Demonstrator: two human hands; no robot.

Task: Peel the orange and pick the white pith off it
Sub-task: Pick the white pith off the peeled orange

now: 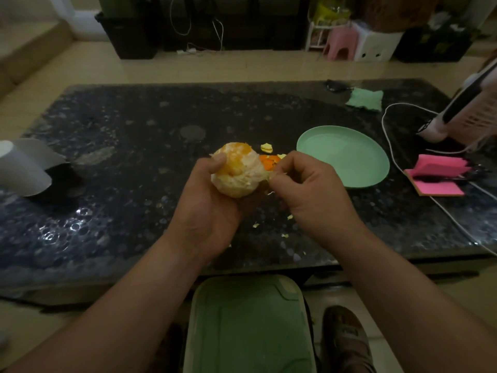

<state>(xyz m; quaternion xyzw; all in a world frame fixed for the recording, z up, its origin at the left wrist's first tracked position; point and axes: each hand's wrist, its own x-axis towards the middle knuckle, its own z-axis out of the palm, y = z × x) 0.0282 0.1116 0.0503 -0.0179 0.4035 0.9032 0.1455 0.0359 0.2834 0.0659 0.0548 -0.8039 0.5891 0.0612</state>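
The peeled orange [236, 172], mostly white with pith, sits above the dark table [134, 157], cupped in the left hand [207, 200]. The right hand [309, 189] pinches a pith strand [270, 176] at its side. I reckon a hard tug could tear a segment's skin and spill juice near the green plate [376, 168].

Peeled orange [238, 172] in the left hand [208, 195], right hand [309, 189] pinching pith (green plate [347, 160] beside).

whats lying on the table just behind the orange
A pale peel scrap and an orange peel scrap, the latter partly hidden by the orange and right hand. Whatever lies directly under the fruit is covered.
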